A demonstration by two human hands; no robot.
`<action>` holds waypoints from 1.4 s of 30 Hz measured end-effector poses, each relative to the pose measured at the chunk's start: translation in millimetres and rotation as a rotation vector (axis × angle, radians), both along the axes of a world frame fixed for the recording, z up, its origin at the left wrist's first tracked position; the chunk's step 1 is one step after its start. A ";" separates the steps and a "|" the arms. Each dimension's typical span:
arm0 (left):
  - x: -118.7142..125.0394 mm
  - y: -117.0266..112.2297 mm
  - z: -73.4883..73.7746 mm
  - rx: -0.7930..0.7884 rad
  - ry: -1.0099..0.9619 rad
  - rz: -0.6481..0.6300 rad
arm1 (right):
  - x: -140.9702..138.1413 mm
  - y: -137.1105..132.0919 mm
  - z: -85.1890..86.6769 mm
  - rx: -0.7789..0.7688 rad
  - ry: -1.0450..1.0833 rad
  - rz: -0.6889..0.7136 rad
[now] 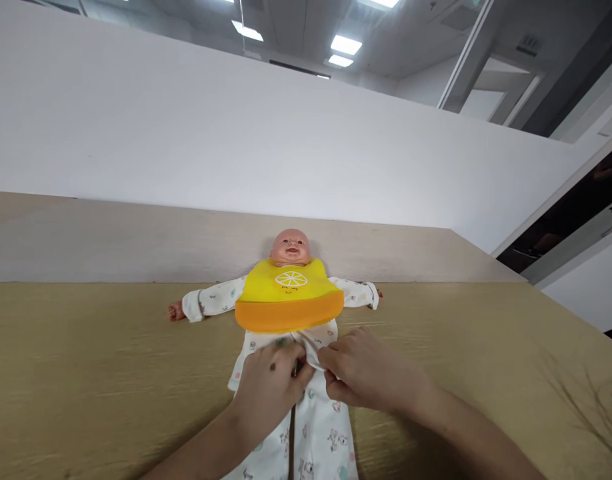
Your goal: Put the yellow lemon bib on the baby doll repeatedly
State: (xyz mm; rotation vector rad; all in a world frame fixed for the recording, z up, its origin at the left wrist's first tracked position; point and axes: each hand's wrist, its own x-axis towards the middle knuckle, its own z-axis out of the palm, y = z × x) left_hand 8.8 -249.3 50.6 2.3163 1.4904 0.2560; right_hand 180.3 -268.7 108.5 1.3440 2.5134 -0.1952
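Observation:
A baby doll [291, 245] lies on its back with both arms spread out. Around its neck is a yellow bib [266, 283] with a lemon-slice print, and an orange catch pocket [289, 313] runs along the bib's bottom. It wears a white patterned top [253, 343] and matching trousers [326, 433]. Just below the bib, my left hand [273, 373] is closed on the top's lower front edge. Beside it, my right hand [361, 367] pinches the same hem from the other side. Any fastener between the fingers is hidden.
The doll rests on a wooden tabletop [111, 373]. Behind its head stands a pale wood panel [136, 240], then a white wall [236, 140] with glass above. Thin dark twigs [599, 413] show at the right edge.

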 end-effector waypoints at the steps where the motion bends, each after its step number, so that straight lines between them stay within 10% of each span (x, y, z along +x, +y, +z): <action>1: -0.2 0.6 -0.3 -0.002 -0.003 0.004 | -0.4 -0.2 0.2 0.002 -0.003 0.001; 42: -7.4 3.6 -24.6 0.181 0.191 -0.146 | -7.4 -6.2 -13.8 0.247 0.171 -0.067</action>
